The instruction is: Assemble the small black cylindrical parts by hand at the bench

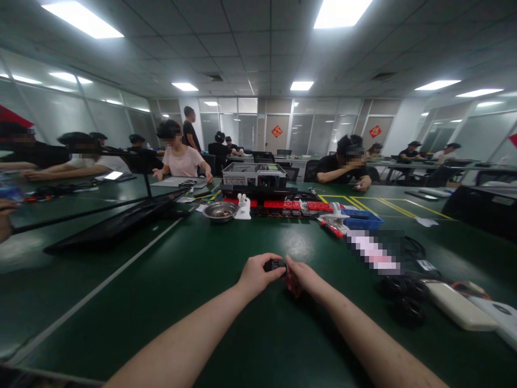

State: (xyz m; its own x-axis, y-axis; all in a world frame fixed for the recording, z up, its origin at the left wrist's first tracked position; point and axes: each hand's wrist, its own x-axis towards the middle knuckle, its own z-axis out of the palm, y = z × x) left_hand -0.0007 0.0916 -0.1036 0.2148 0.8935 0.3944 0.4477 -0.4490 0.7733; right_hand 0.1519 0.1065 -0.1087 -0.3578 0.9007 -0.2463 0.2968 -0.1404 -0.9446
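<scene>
Over the green table [189, 302], my left hand [258, 277] pinches a small black object [274, 265] between thumb and fingers. It looks like a blocky plastic part, too small and blurred to name more exactly. My right hand [302, 277] meets it from the other side, its fingers closed at the object's right end. The lower fingers of the right hand are in shadow and partly hidden. Both hands are close together, in front of the red strips [291, 205].
A metal bowl [220, 213] with small pieces, a white rabbit-shaped stand [243, 207], a blue tray [365, 220] and an open computer case [254, 175] stand ahead. Left is a black monitor [117, 223]; right are black rings [406, 302] and a cream slab [460, 307]. Co-workers sit beyond.
</scene>
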